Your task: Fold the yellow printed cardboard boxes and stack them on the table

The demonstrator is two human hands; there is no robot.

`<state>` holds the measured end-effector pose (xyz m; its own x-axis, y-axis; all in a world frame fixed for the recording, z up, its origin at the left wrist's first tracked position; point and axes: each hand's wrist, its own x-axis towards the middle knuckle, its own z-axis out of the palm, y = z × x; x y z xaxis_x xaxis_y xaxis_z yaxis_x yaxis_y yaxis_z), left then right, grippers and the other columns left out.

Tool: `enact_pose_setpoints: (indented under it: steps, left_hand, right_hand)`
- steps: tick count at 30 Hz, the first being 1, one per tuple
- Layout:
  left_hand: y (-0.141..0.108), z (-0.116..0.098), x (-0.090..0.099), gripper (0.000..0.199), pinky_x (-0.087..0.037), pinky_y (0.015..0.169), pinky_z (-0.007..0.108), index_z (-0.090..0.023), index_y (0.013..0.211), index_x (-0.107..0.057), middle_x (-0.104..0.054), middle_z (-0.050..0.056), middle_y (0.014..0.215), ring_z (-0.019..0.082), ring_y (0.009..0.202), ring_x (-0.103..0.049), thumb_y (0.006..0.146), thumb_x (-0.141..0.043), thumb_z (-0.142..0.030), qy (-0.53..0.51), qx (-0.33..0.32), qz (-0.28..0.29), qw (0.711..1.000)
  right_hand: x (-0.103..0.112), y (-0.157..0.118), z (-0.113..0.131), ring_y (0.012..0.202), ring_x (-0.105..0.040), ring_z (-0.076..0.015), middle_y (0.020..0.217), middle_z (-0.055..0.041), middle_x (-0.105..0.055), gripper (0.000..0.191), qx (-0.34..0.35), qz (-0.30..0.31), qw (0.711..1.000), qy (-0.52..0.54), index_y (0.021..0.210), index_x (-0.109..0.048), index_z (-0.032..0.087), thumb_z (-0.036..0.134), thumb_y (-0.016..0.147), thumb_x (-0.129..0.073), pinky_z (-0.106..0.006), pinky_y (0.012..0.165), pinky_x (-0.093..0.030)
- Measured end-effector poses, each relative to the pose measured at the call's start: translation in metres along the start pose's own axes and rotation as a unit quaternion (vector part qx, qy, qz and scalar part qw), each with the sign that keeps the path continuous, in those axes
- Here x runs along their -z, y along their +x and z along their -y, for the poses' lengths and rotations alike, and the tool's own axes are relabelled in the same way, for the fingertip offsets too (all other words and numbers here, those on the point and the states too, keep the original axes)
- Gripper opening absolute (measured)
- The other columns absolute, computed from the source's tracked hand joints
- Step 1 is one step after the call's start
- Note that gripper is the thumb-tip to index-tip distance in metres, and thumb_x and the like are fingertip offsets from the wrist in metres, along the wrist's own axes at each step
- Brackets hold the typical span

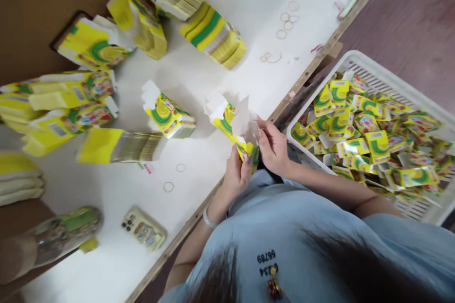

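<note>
Near the table's front edge, my left hand [237, 173] grips the lower part of a small yellow-green carton [245, 148]. My right hand [272, 146] pinches the white flap at the carton's open end. Just beyond my hands, another carton [223, 116] with raised white flaps is on the table, close to the held one. Farther left, a small stack of cartons [170, 116] stands with white flaps at one end. A fanned row of flat cartons [131, 146] lies beside that stack.
Bundles of flat cartons [216, 38] cover the table's far side. Rubber bands [281, 34] are scattered on the white table [199, 189]. A phone [144, 228] and a bottle [67, 232] lie at left. A white basket [355, 59] full of cartons is at right, below a wooden edge.
</note>
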<state>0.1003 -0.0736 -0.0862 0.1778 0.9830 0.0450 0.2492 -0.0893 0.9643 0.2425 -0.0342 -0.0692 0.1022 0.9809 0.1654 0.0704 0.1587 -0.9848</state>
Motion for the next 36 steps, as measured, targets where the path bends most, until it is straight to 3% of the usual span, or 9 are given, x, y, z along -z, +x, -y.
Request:
enact_pose_setpoints:
  steps: [4,7,12,18,21,26,30,33,36]
  left_hand:
    - [-0.015,-0.001,0.003,0.047,-0.06,0.081,0.033,-0.02,0.135,-0.061,-0.076,0.01,0.104,0.02,0.085,-0.072,0.108,-0.042,-0.054,-0.008,0.054,-0.005,0.998]
    - [-0.03,-0.001,0.0,0.046,-0.061,0.087,0.035,-0.022,0.138,-0.06,-0.076,0.011,0.114,0.022,0.095,-0.073,0.108,-0.045,-0.053,-0.055,0.097,0.002,0.994]
    - [-0.055,0.007,-0.006,0.072,-0.06,0.099,0.04,-0.033,0.167,-0.016,-0.07,0.012,0.136,0.023,0.112,-0.073,0.106,-0.052,-0.05,-0.16,0.121,-0.025,0.979]
    - [-0.056,0.004,0.01,0.047,-0.063,0.068,0.032,-0.031,0.145,-0.047,-0.074,0.007,0.108,0.02,0.078,-0.073,0.103,-0.059,-0.047,-0.147,0.116,0.081,0.979]
    - [-0.049,0.0,0.01,0.028,-0.062,0.076,0.033,-0.028,0.124,-0.059,-0.073,0.008,0.11,0.021,0.091,-0.074,0.104,-0.057,-0.047,-0.123,0.091,0.08,0.985]
    - [-0.05,0.006,0.0,0.065,-0.064,0.085,0.039,-0.034,0.163,-0.028,-0.074,0.012,0.13,0.023,0.104,-0.077,0.105,-0.051,-0.056,-0.139,0.069,0.011,0.988]
    - [-0.051,0.004,0.004,0.055,-0.067,0.083,0.043,-0.034,0.146,-0.061,-0.073,0.012,0.137,0.032,0.112,-0.077,0.104,-0.042,-0.065,-0.121,0.069,0.022,0.99]
    - [-0.047,-0.003,0.009,0.04,-0.064,0.099,0.046,-0.031,0.131,-0.073,-0.078,0.01,0.129,0.031,0.118,-0.076,0.106,-0.05,-0.051,-0.058,0.088,0.006,0.994]
    - [-0.044,-0.009,0.01,0.04,-0.066,0.093,0.042,-0.026,0.138,-0.069,-0.079,0.011,0.125,0.026,0.109,-0.078,0.105,-0.057,-0.045,-0.04,0.097,0.002,0.994]
  right_hand:
    - [-0.002,-0.017,-0.006,0.057,-0.061,-0.0136,0.069,0.006,-0.062,0.033,-0.111,0.006,0.991,0.071,0.117,-0.056,0.029,0.057,0.1,-0.06,-0.025,0.055,-0.053]
    - [0.005,-0.035,-0.01,0.065,-0.067,-0.0158,0.086,0.0002,-0.07,0.049,-0.118,0.047,0.989,0.075,0.136,-0.045,0.031,0.059,0.099,-0.061,-0.029,0.061,-0.058]
    - [0.027,-0.053,-0.013,0.087,-0.074,-0.0197,0.106,-0.0086,-0.075,0.031,-0.043,0.092,0.994,-0.028,0.122,-0.064,0.026,0.047,0.099,-0.066,-0.034,0.08,-0.063]
    - [0.042,-0.044,-0.006,0.071,-0.07,-0.0146,0.084,-0.0018,-0.075,0.024,-0.07,0.198,0.978,-0.023,0.099,-0.071,0.022,0.04,0.105,-0.056,-0.027,0.066,-0.058]
    - [0.043,-0.043,-0.007,0.068,-0.069,-0.0152,0.078,-0.0014,-0.072,0.024,-0.06,0.177,0.981,-0.053,0.095,-0.07,0.023,0.039,0.105,-0.055,-0.027,0.063,-0.058]
    - [0.055,-0.044,-0.021,0.102,-0.079,-0.021,0.116,-0.0102,-0.08,0.031,0.043,0.19,0.978,-0.069,0.134,-0.067,0.026,0.032,0.105,-0.056,-0.036,0.09,-0.066]
    - [0.071,-0.037,-0.023,0.13,-0.07,-0.0274,0.139,-0.0149,-0.072,0.042,0.106,0.323,0.94,-0.019,0.133,-0.071,0.025,0.048,0.098,-0.068,-0.043,0.106,-0.061]
    - [0.07,-0.034,-0.013,0.125,-0.072,-0.028,0.137,-0.0154,-0.072,0.049,-0.031,0.351,0.936,0.006,0.135,-0.068,0.023,0.047,0.093,-0.075,-0.045,0.101,-0.063]
    - [0.061,-0.034,0.002,0.104,-0.078,-0.0202,0.119,-0.0087,-0.077,0.051,-0.215,0.351,0.909,0.059,0.141,-0.057,0.024,0.029,0.092,-0.073,-0.035,0.083,-0.067]
